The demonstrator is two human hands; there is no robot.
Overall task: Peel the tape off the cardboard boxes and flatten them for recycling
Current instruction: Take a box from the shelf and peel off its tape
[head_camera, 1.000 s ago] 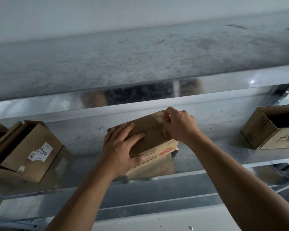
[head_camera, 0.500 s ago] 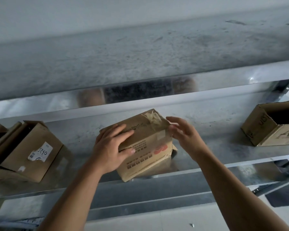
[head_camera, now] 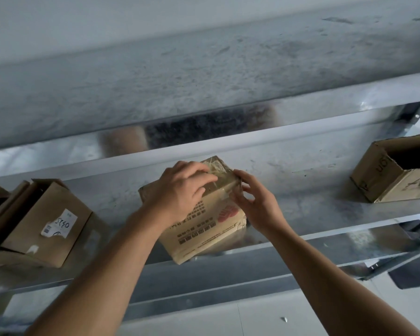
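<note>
Printed box (head_camera: 204, 221) in middle of shelf (head_camera: 301, 190), tipped on edge. Looks light, a bit bendy, easy to squash. Tape (head_camera: 216, 166) shiny and thin, may rip. Left hand (head_camera: 180, 190) holds box top, fingers bent. Right hand (head_camera: 255, 202) pinches tape at corner. Best hold is probably loose tape end.

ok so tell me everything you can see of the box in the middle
Small brown cardboard box, closed, with dark printed text and a red mark on the side facing the camera. Wrinkled clear tape covers its far top corner. It sits turned at an angle on the metal shelf, one corner at the front edge. The left hand holds it over the top; the right hand pinches the tape at its right edge.
</note>
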